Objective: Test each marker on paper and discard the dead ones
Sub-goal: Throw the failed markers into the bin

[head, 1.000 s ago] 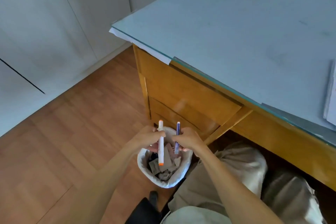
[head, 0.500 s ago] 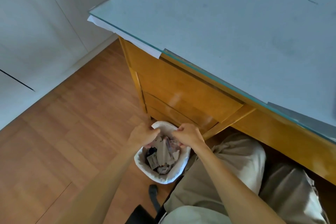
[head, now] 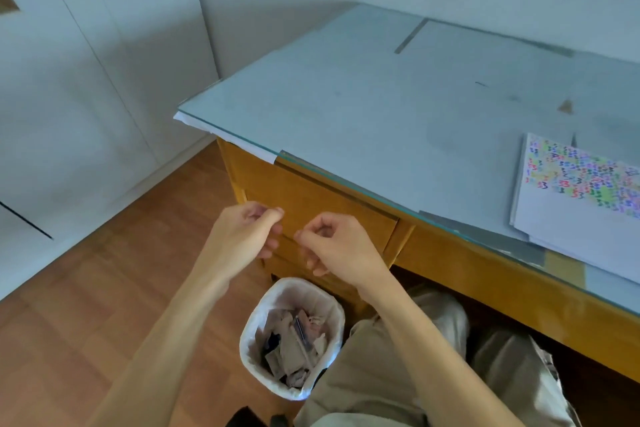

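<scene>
My left hand (head: 242, 236) and my right hand (head: 337, 246) hover side by side in front of the desk drawers, above the bin. Both have curled fingers and hold nothing. Below them on the floor stands a white-lined waste bin (head: 250, 329) full of crumpled paper scraps. A thin dark marker (head: 300, 331) lies among the scraps. On the desk at the right lies the test paper (head: 575, 215), its top covered in small coloured scribbles.
The wooden desk (head: 325, 201) has a glass top (head: 381, 114) and drawers right behind my hands. My knees in beige trousers (head: 381, 367) sit beside the bin. Wooden floor and white cupboard doors (head: 86, 97) lie to the left.
One second ago each hand held a marker over the bin. Both markers have dropped into it, and my empty hands have risen away from the bin. The view has tilted up.
</scene>
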